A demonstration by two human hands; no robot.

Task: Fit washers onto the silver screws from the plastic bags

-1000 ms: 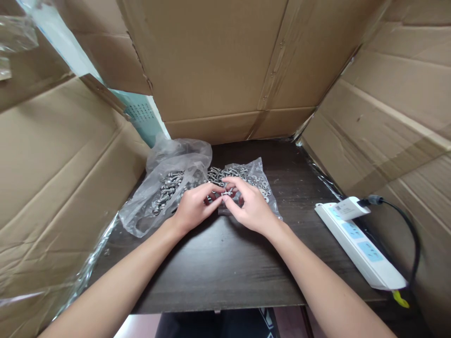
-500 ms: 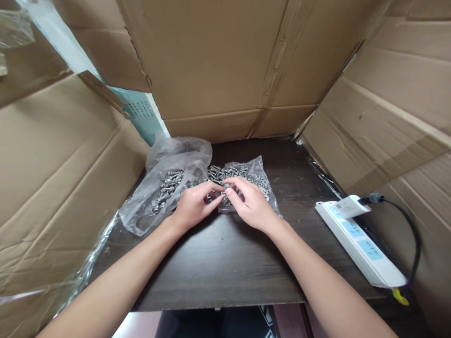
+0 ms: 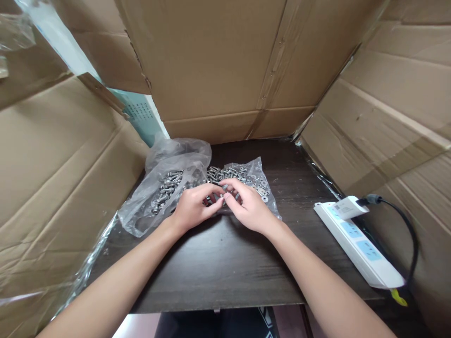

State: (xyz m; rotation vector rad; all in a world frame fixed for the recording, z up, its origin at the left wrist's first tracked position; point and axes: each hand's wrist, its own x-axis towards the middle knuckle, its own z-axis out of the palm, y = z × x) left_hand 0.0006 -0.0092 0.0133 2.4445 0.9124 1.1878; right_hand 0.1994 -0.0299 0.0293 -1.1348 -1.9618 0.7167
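Observation:
My left hand (image 3: pixel 195 203) and my right hand (image 3: pixel 246 204) meet in front of the hardware, fingertips almost touching. Both are closed in a pinch around a small silver metal part (image 3: pixel 223 196); the fingers cover most of it, so whether it is a bolt, nut or washer cannot be told. Just behind them lies a pile of silver bolts (image 3: pixel 232 172). Flat washers (image 3: pixel 263 199) and other small rings spread to the right on a clear plastic bag (image 3: pixel 255 165). To the left, a second clear plastic bag (image 3: pixel 136 218) holds more bolts (image 3: pixel 169 185).
The dark wood-grain table (image 3: pixel 211 267) has cardboard walls (image 3: pixel 218 61) at the back and both sides. On the right lies a white power strip (image 3: pixel 355 244) with a white adapter (image 3: pixel 347 207) and a black cable (image 3: pixel 405 220).
The fingertips have shifted slightly around the small metal part, and the right thumb has moved a little closer to the left. Bags and piles stay in place.

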